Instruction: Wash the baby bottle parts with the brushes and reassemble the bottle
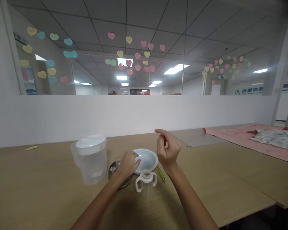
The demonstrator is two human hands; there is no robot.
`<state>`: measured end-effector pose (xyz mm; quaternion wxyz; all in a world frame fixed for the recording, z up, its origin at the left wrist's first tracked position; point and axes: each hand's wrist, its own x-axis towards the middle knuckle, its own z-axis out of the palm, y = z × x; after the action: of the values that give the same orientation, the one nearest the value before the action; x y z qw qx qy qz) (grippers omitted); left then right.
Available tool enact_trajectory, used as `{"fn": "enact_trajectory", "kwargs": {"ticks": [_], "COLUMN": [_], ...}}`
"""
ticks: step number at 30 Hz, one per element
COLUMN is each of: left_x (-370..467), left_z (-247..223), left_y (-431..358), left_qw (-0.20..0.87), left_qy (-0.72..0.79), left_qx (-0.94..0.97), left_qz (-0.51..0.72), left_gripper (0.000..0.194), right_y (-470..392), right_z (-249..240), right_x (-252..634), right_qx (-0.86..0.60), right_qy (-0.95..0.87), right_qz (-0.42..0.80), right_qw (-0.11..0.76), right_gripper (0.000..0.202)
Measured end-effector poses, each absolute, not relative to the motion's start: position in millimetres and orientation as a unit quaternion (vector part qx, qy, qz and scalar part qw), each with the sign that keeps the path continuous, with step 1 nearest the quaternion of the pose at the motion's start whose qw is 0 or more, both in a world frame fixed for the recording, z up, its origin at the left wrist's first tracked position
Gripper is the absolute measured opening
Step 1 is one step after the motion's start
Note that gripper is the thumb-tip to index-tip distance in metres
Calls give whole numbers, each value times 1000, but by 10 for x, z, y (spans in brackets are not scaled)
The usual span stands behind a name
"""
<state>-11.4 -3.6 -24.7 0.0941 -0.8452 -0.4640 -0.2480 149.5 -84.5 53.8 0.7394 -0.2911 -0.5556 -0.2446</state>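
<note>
My left hand [128, 164] reaches over a dark round dish [127, 182] to the near-left rim of a white bowl [147, 159]; its fingers and thumb are apart, with nothing visible in them. A thin line in the bowl is too faint to identify. My right hand [169, 149] is raised right of the bowl, index finger stretched left, the other fingers loosely curled, holding nothing visible. In front of the bowl stands a clear baby bottle [146, 183] with white handles and an uncovered mouth. Small clear parts [113, 169] lie in the dark dish, partly hidden by my left hand.
A lidded translucent pitcher [92, 163] stands left of the dish. A green-handled utensil [161, 174] lies beside the bowl. Pink cloth [232, 139] with patterned fabric [275, 137] covers the table's far right. A white wall [134, 115] with glass above borders the back.
</note>
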Motion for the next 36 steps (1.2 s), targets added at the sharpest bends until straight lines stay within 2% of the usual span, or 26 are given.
{"fn": "enact_trajectory", "kwargs": {"ticks": [4,7,10,14,17,20,23,28,33,36], "left_x": [-141,-128,-82,-48,-158,-398,-620,-699,-688,-709], "left_z": [-141,-64,-46,-69,-24,80,112,-199,-496,-539], "left_y": [-51,-86,-125,-136,-65,49,144,221,287,327], "left_qw": [104,110,114,87,49,56,78,68,65,70], "left_qy": [-460,-460,-448,-432,-435,-479,-573,-647,-660,-657], "left_qx": [-838,-828,-827,-838,-827,-788,-775,-751,-746,-748], "left_qz": [-273,-300,-319,-324,-353,-381,-255,-112,-69,-64], "left_gripper": [29,28,28,26,25,26,28,11,12,14], "right_y": [-97,227,385,494,543,559,550,529,547,558], "right_z": [119,-158,-308,-418,-545,-676,-742,-766,-814,-831], "right_x": [1706,1719,1639,1566,1578,1610,1620,1602,1623,1629], "right_qx": [-463,-466,-427,-380,-340,-309,-300,-314,-347,-365], "right_qy": [-590,-602,-550,-482,-443,-396,-389,-424,-413,-398], "right_qz": [75,339,463,505,523,527,501,455,431,437], "right_qw": [657,553,548,606,644,686,712,717,724,719], "right_gripper": [24,33,33,18,17,23,31,48,67,72]}}
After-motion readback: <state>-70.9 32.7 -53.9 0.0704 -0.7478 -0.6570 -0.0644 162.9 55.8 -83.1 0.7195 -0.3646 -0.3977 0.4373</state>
